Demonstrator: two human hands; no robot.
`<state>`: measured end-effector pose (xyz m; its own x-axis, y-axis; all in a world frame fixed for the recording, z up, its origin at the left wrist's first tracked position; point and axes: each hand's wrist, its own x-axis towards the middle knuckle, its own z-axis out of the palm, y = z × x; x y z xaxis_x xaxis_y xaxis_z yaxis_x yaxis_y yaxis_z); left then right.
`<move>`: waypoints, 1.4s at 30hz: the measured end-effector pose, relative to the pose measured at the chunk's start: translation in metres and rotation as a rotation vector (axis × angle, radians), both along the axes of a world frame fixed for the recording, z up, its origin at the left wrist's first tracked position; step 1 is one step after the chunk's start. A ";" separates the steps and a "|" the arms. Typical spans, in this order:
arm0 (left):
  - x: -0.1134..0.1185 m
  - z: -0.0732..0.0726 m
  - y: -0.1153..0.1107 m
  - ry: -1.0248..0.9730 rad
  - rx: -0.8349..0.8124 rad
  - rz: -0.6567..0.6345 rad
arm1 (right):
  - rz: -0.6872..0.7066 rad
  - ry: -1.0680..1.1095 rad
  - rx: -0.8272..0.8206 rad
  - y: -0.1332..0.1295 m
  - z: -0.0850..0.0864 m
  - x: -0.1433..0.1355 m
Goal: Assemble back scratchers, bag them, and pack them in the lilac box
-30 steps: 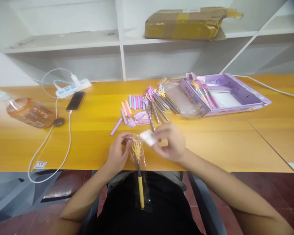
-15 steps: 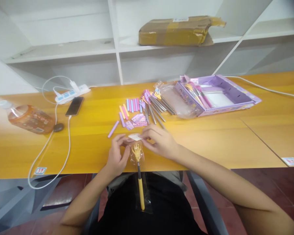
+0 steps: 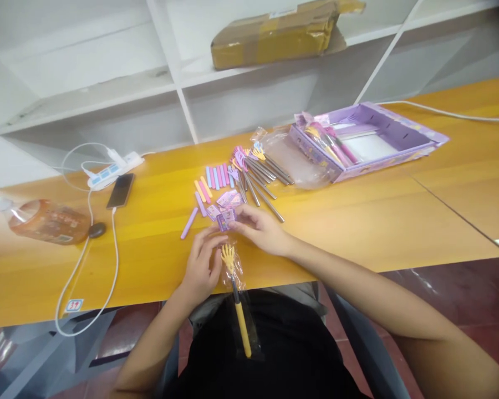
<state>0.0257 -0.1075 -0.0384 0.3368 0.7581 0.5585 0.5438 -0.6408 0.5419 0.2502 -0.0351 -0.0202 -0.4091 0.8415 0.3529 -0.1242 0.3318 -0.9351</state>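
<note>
A small purple printed card [image 3: 226, 220] is pinched between the thumb and fingers of my right hand [image 3: 261, 228]. My left hand [image 3: 202, 263] is curved beside it, closed at the upper end of a clear plastic bag. In that bag lies a yellow back scratcher [image 3: 242, 327], hand-shaped head up, hanging past the table edge over my lap. Beyond my hands are more pink and purple cards [image 3: 232, 198], several coloured handle tubes [image 3: 219, 177] and a pile of metal rods [image 3: 260, 177] with hand-shaped heads.
At the right back stands a purple box [image 3: 399, 138] holding bagged scratchers, with plastic bags [image 3: 305, 163] beside it. A bottle [image 3: 47, 221], phone [image 3: 120, 191], power strip [image 3: 116, 170] and looping cable lie left. A taped carton [image 3: 274, 41] rests on the shelf.
The card in my right hand has turned from its white face to its purple printed face and stands over the cards on the table. The camera view has tilted.
</note>
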 end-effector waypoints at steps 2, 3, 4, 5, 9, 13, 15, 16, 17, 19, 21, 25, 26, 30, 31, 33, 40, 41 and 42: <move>0.000 0.004 0.000 0.050 0.003 -0.013 | -0.023 -0.006 0.021 0.000 0.001 0.002; 0.000 0.006 0.000 0.061 -0.014 -0.026 | -0.034 -0.007 0.034 0.000 0.002 0.004; 0.001 0.007 0.000 0.062 -0.036 -0.039 | -0.044 -0.011 0.050 0.001 0.002 0.005; 0.001 0.007 0.001 0.056 -0.059 -0.050 | -0.056 -0.020 0.070 0.002 0.002 0.006; 0.001 0.008 0.002 0.010 -0.108 -0.068 | -0.112 -0.111 0.227 0.006 0.004 0.010; 0.001 0.010 0.002 0.013 -0.135 -0.074 | -0.136 -0.174 0.384 0.007 0.008 0.014; 0.001 0.010 0.001 0.026 -0.144 -0.063 | -0.128 -0.177 0.420 0.006 0.009 0.015; 0.001 0.009 0.001 0.031 -0.147 -0.060 | -0.126 -0.180 0.431 0.006 0.009 0.015; 0.001 0.009 0.001 0.033 -0.150 -0.060 | -0.130 -0.184 0.437 0.006 0.009 0.015; 0.000 0.007 0.000 0.019 -0.161 -0.062 | -0.142 -0.185 0.445 0.007 0.008 0.015; 0.000 0.006 0.000 0.010 -0.171 -0.060 | -0.153 -0.178 0.453 0.008 0.006 0.014; 0.001 0.007 0.001 0.050 -0.146 -0.066 | -0.168 -0.169 0.471 0.008 0.004 0.014; 0.001 0.008 0.002 0.060 -0.139 -0.070 | -0.172 -0.171 0.469 0.007 0.004 0.014; 0.001 0.008 0.002 0.091 -0.127 -0.084 | -0.193 -0.174 0.457 0.006 0.005 0.015; 0.000 0.008 0.002 0.096 -0.125 -0.087 | -0.197 -0.173 0.461 0.005 0.006 0.015; 0.000 0.007 0.002 0.101 -0.123 -0.089 | -0.198 -0.171 0.477 0.004 0.008 0.016; 0.000 0.006 0.003 0.115 -0.113 -0.079 | -0.160 -0.183 0.561 0.004 0.008 0.016; 0.000 0.006 0.003 0.120 -0.115 -0.074 | -0.149 -0.197 0.567 0.005 0.008 0.016; 0.000 0.006 0.003 0.125 -0.121 -0.070 | -0.141 -0.209 0.575 0.005 0.007 0.017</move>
